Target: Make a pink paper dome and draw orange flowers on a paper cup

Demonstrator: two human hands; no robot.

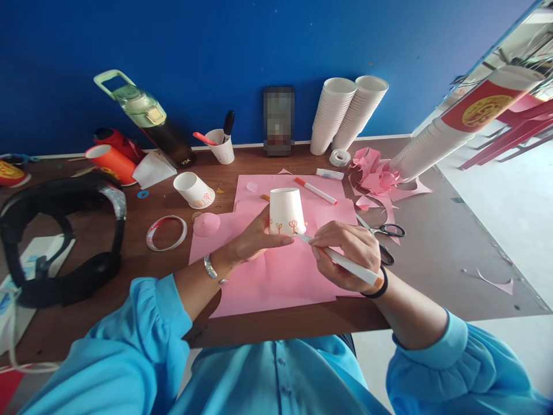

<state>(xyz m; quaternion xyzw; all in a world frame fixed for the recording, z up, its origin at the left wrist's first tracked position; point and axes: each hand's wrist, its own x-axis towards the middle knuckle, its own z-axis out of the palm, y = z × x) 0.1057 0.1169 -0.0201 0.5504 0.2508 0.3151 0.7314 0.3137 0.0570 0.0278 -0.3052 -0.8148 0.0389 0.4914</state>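
My left hand (256, 235) is closed around the lower left side of a white paper cup (286, 208), held upside down over pink paper sheets (276, 282). Small orange and red flowers are drawn around the cup's lower part, near its rim. In my right hand (345, 253) is a white marker (349, 266) with an orange end; its tip is at the cup's rim by the drawings. A second marker (317, 191), white with a red-orange cap, lies on the pink paper behind the cup. Scissors (386, 230) lie just beyond my right hand.
Another decorated cup (194, 190), a pink paper cone (206, 223) and a tape ring (166, 233) lie left. Behind stand a bottle (151, 121), a pen cup (221, 148), a phone (279, 121) and stacked cups (332, 115). Pink scraps (375, 173) and a long cup stack (458, 127) are right.
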